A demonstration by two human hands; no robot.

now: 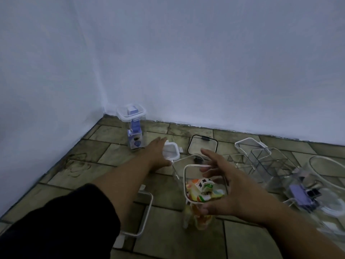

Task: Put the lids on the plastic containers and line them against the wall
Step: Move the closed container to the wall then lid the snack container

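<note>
A person's left hand [157, 153] reaches forward, fingers straight and spread, resting on a small white-rimmed lid [172, 149] lying flat on the tiled floor [104, 176]. The right hand [229, 189] curls its fingers round the rim of a tall clear container [187, 212] of snack packets, standing open nearer the person. One lidded container [133, 126] stands against the wall [205, 71] near the corner. A black-rimmed lid [202, 144] lies beyond the hands.
</note>
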